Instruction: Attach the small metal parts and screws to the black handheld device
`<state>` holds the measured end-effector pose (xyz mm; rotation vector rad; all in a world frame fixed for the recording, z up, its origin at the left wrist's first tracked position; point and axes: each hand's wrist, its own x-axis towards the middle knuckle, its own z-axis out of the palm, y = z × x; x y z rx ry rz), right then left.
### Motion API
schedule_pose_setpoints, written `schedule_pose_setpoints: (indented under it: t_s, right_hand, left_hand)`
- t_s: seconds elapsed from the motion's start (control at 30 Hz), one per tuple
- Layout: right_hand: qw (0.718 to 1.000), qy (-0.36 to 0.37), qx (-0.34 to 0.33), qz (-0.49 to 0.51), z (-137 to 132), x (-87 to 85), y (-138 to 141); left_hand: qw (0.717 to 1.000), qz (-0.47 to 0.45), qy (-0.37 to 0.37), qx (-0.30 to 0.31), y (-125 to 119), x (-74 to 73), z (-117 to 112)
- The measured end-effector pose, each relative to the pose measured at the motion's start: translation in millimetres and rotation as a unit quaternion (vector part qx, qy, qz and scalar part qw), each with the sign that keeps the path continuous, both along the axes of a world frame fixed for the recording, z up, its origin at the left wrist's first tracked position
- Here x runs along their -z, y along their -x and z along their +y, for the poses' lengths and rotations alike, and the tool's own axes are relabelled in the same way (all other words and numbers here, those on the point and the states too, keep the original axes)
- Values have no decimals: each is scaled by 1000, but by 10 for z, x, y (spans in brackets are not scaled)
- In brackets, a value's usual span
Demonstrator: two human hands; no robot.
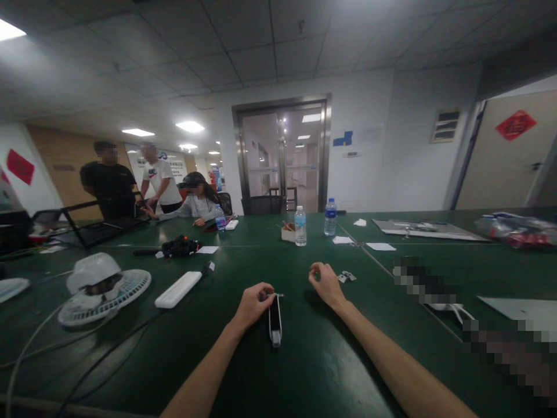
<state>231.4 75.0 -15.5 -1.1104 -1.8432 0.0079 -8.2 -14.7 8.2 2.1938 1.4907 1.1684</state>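
My left hand rests on the green table with its fingers curled round the far end of a small black and white stick-shaped device that lies flat, pointing toward me. My right hand sits a little farther out and to the right, fingers curled in a loose fist; whether it holds anything is hidden. Two small grey metal pieces lie just right of that hand.
A white fan lies on its back at left beside a white power strip and cables. Two water bottles and a small box stand mid-table. Papers lie at right. Three people gather at the far left end.
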Motion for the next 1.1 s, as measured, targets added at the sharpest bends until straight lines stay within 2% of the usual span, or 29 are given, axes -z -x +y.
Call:
schedule_pose_setpoints:
  t_s: [0.1,0.23,0.33,0.63,1.1]
  right_hand:
    - [996,11,-77,39,-229,-26,256]
    - [981,72,-156,95,-555,-71,590]
    - [969,110,-186,117,-681,-108,713]
    - [963,137,-205,107,-671,-120,698]
    - [947,172,-233,139,-628,-58,702]
  left_hand:
    - [1000,9,-23,-5,-12,34,-5]
    - [999,17,-40,9,-26,50,-24]
    - [999,34,-36,24,-26,41,-25]
    - [997,56,-36,38,-23,6,-36]
    - [983,163,-88,-10,-37,76,-34]
